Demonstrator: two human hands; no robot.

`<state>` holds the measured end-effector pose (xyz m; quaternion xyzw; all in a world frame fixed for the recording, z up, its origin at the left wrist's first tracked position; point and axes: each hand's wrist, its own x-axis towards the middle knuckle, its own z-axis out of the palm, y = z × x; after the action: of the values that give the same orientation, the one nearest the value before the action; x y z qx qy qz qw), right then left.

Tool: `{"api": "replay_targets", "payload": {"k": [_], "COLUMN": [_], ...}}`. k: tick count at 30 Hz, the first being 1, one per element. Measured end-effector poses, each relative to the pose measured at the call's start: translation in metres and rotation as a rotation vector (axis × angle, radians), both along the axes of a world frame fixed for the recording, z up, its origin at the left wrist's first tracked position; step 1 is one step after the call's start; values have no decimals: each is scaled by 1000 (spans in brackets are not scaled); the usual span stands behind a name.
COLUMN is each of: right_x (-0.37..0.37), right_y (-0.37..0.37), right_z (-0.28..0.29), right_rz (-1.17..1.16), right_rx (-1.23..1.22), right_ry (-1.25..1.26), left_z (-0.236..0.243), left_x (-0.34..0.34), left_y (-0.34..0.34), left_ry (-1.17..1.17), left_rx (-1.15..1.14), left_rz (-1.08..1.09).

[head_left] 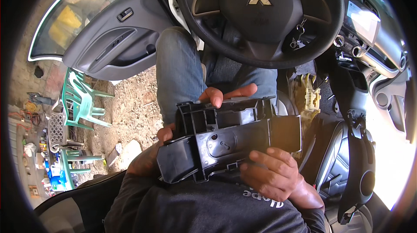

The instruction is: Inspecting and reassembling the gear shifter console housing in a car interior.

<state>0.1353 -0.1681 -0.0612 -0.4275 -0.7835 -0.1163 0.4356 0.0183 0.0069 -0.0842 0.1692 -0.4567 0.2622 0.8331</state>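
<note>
A black moulded plastic trim piece, with ribs, square openings and an oval recess, is held tilted above my lap. My left hand supports it from behind: fingers show over its far edge, another part of the hand at its left end, and the palm is hidden. At the near right edge of the trim piece lies my right hand, fingers loosely extended and lightly bent against the plastic. Its thumb cannot be seen.
The steering wheel, with keys hanging beside its column, is just beyond my knees. An open door stands left; green plastic chairs are outside. A long black console piece and a yellowish bracket are right.
</note>
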Motion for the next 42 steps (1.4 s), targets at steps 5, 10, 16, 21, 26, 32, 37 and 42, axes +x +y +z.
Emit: {"api": "replay_targets", "payload": {"k": [5, 10, 16, 21, 26, 32, 37, 42], "right_x": [2, 6, 8, 4, 5, 6, 9, 9], "right_y": [-12, -14, -8, -1, 0, 0, -3, -1], "right_z": [0, 5, 8, 5, 7, 7, 7, 8], "right_rz": [28, -28, 22, 72, 100, 103, 76, 61], "right_rx": [-9, 37, -68, -60, -60, -77, -142, -140], "right_ry": [88, 267, 351, 403, 440, 442, 439, 443], "left_z": [37, 32, 20, 18, 15, 8, 3, 18], "left_x": [-39, -52, -26, -24, -23, -23, -47, -51], "left_y": [30, 36, 32, 50, 59, 61, 53, 39], "left_ry": [295, 385, 505, 614, 727, 844, 931, 1027], "left_rx": [14, 4, 8, 14, 18, 20, 17, -80], "left_rz": [3, -25, -81, -115, -146, -159, -185, -149]}}
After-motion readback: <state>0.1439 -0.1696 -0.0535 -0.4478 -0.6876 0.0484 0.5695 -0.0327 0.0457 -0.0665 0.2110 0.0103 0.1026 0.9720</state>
